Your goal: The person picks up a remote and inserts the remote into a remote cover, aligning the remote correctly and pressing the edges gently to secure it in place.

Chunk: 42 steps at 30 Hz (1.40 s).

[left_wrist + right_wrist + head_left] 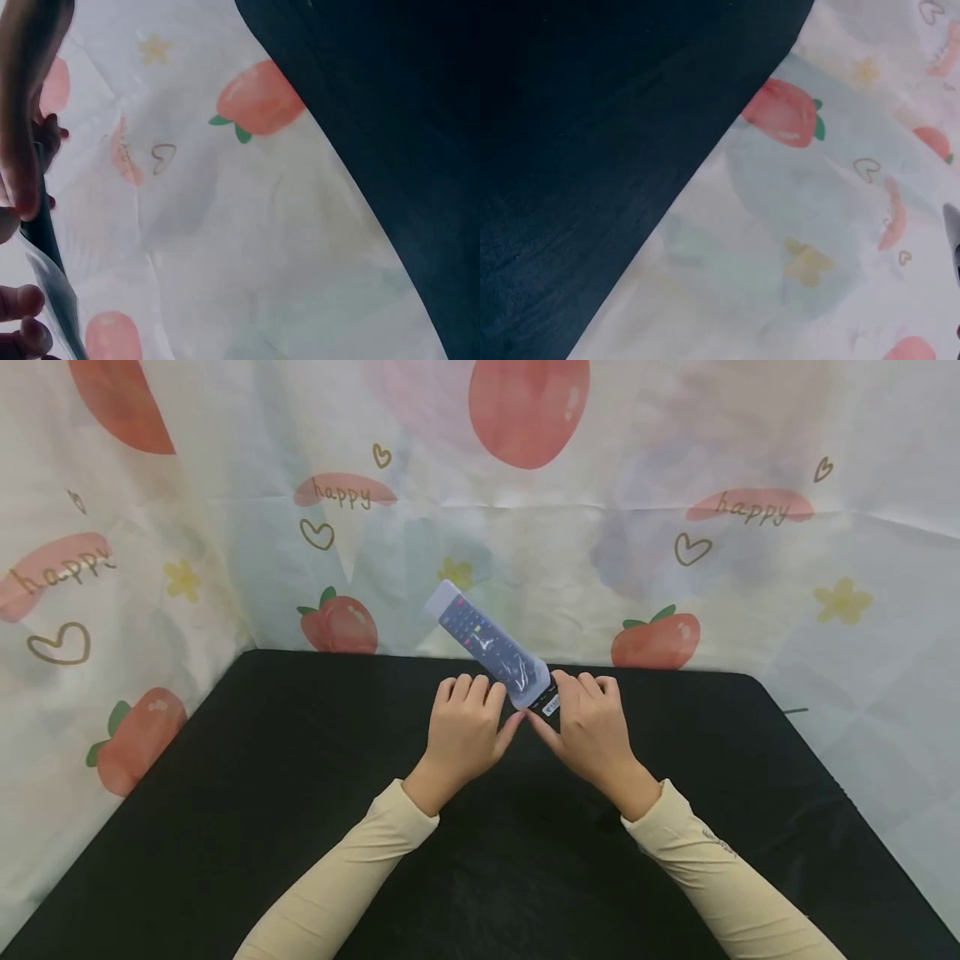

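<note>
A dark remote control (549, 702) with small coloured buttons is seen tilted up to the left in the head view, above the table's far edge. A translucent sleeve (442, 600) covers most of it, and its lower end with a white label sticks out. My right hand (596, 731) grips that bare end. My left hand (465, 727) pinches the sleeve near its lower edge, the two thumb tips meeting there. In the left wrist view, fingers (22, 304) lie against the sleeve (56, 289); the right wrist view catches only a sliver at its edge.
A black table (510, 860) spreads beneath both forearms. Behind and beside it hangs a pale curtain (540, 585) printed with fruit, hearts and the word "happy".
</note>
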Each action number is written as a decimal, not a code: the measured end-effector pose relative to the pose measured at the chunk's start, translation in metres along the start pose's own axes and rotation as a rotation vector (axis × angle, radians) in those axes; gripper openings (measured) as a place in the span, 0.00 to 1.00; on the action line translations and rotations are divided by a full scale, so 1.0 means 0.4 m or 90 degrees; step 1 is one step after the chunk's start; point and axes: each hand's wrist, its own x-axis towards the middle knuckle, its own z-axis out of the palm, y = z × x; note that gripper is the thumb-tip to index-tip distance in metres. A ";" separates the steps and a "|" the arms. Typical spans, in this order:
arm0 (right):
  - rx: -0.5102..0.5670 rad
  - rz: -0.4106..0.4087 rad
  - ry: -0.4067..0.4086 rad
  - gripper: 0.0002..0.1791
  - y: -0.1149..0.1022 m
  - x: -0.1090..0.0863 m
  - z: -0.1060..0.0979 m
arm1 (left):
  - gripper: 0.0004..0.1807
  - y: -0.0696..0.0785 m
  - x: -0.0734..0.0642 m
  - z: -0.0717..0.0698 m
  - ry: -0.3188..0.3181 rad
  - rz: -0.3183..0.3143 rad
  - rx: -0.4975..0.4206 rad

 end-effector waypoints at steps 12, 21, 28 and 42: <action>0.071 0.039 -0.001 0.30 -0.027 -0.001 -0.012 | 0.07 -0.013 0.002 0.014 0.086 0.038 0.073; 0.071 0.116 -0.028 0.27 -0.065 0.003 -0.027 | 0.04 -0.019 -0.009 0.010 0.068 0.119 -0.003; 0.071 0.110 -0.024 0.26 -0.076 0.011 -0.028 | 0.05 -0.029 -0.009 -0.003 0.069 0.161 -0.061; 0.067 0.002 -0.019 0.33 -0.040 -0.002 -0.001 | 0.11 -0.055 -0.005 -0.009 -0.014 0.151 -0.070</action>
